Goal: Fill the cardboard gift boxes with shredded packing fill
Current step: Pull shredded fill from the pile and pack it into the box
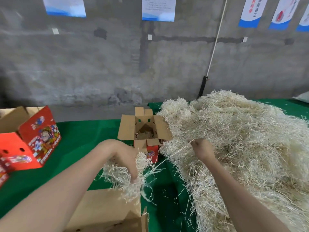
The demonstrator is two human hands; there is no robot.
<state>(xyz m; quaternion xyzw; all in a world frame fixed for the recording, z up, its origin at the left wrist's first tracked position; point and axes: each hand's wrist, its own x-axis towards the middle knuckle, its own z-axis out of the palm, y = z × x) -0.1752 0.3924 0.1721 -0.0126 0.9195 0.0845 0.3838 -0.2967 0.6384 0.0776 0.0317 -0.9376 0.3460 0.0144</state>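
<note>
A big heap of pale shredded packing fill (237,144) covers the right half of the green table. My left hand (125,158) grips a clump of shredded fill (123,178) just above the flap of a near cardboard box (107,211). My right hand (203,149) pinches strands at the heap's left edge, and a few strands stretch between the two hands. An open red gift box (144,129) stands upright beyond the hands, flaps spread, with a little fill at its bottom.
Red printed gift boxes (31,141) lie at the left of the green table (80,141). A grey concrete wall with posters rises behind. A white pole (215,42) leans against the wall behind the heap.
</note>
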